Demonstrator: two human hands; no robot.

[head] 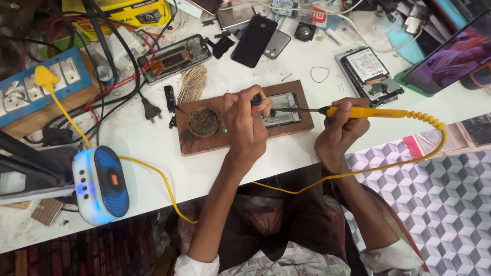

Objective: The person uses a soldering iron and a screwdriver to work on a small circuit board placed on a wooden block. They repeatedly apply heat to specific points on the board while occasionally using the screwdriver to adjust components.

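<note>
Seen from above, an opened black phone lies lengthwise on a brown wooden board on the white counter. The left hand covers the phone's left end, fingers closed on a small dark tool. The right hand grips a yellow soldering iron lying level, tip pointing left onto the phone. A round tin sits just left; free counter lies nearer the body.

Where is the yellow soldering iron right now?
In the head view, the yellow soldering iron sits right of centre, gripped by the right hand, its tip over the opened phone on the brown wooden board.
</note>
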